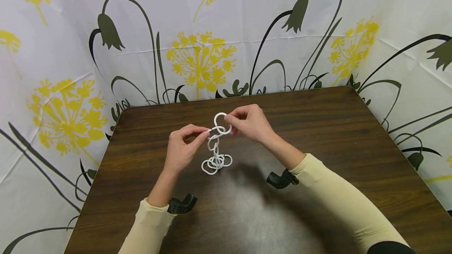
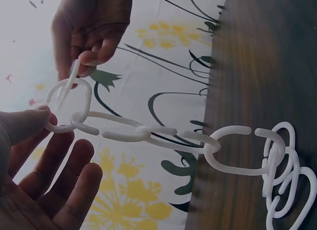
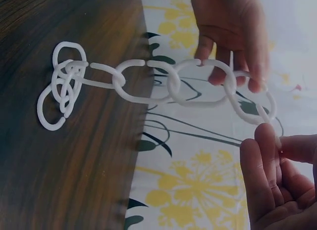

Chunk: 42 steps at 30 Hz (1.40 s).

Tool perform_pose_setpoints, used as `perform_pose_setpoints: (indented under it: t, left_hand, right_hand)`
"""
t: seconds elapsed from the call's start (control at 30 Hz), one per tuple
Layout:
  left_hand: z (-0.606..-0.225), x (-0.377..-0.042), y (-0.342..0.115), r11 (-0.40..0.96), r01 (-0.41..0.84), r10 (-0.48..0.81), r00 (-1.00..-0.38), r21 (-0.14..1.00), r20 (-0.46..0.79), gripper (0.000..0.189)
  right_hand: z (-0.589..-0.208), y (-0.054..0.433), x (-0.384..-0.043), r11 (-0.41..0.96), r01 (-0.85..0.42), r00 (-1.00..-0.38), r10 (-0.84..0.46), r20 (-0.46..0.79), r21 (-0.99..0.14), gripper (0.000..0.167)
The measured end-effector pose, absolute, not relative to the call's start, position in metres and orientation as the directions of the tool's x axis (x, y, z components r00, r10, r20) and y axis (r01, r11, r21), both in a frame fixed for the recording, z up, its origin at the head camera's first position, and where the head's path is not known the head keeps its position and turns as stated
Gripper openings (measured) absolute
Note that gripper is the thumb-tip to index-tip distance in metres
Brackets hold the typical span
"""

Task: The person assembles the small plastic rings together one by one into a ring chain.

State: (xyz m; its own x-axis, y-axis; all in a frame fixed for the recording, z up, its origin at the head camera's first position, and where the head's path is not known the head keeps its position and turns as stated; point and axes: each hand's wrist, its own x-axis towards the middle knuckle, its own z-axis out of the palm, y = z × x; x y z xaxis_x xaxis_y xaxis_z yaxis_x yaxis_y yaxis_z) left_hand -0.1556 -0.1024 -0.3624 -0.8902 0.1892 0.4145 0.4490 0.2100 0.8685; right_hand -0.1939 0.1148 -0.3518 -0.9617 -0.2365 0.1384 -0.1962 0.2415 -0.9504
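Observation:
A white plastic chain (image 2: 126, 137) of oval links, several with a small gap in the side, hangs from both hands down to the table. My left hand (image 1: 181, 148) pinches one link (image 2: 89, 97) near the top between thumb and fingertip, its other fingers loosely spread. Slightly higher and to the right, my right hand (image 1: 252, 122) pinches the end link (image 1: 220, 113) with thumb and fingers. These two links overlap between the hands and look threaded together. Below, the chain's lower links lie in a small heap (image 2: 271, 165) on the wood.
The dark wood-grain table (image 1: 300, 128) spreads around the heap. Behind it and at both sides hangs a white curtain (image 1: 226, 11) with yellow and dark green flowers. A black wrist camera (image 1: 182, 204) sits on the left forearm, another black camera (image 1: 280, 179) on the right.

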Motion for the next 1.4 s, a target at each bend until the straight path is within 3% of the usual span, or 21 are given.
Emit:
perform_pose_setpoints:
  t: [0.4,0.53,0.63,0.8,1.03,1.4]
  left_hand:
    - [-0.386,-0.167,-0.11,0.204,0.407,0.185,-0.909,0.89,0.374,0.013]
    - [-0.402,-0.174,-0.118,0.292,0.397,0.212,-0.914,0.87,0.346,0.013]
    - [-0.414,-0.177,-0.123,0.482,0.386,0.268,-0.92,0.786,0.287,0.012]
    - [-0.438,-0.18,-0.13,0.767,0.406,0.424,-0.902,0.497,0.083,0.012]
    - [-0.459,-0.18,-0.134,0.819,0.446,0.508,-0.856,0.36,-0.097,0.015]
    - [-0.467,-0.178,-0.159,0.86,0.405,0.449,-0.89,0.31,-0.083,0.022]
  right_hand:
    - [-0.341,0.126,-0.193,0.123,-0.272,-0.929,-0.292,0.227,-0.954,0.012]
    - [-0.339,0.131,-0.193,0.093,-0.302,-0.914,-0.313,0.26,-0.949,0.01]
    - [-0.337,0.136,-0.195,0.077,-0.317,-0.909,-0.31,0.28,-0.945,0.011]
    - [-0.336,0.147,-0.197,0.071,-0.295,-0.921,-0.287,0.263,-0.953,0.013]
    - [-0.342,0.161,-0.199,0.035,-0.235,-0.946,-0.237,0.221,-0.971,0.016]
    - [-0.375,0.202,-0.192,0.05,-0.053,-0.996,-0.075,0.049,-0.997,0.017]
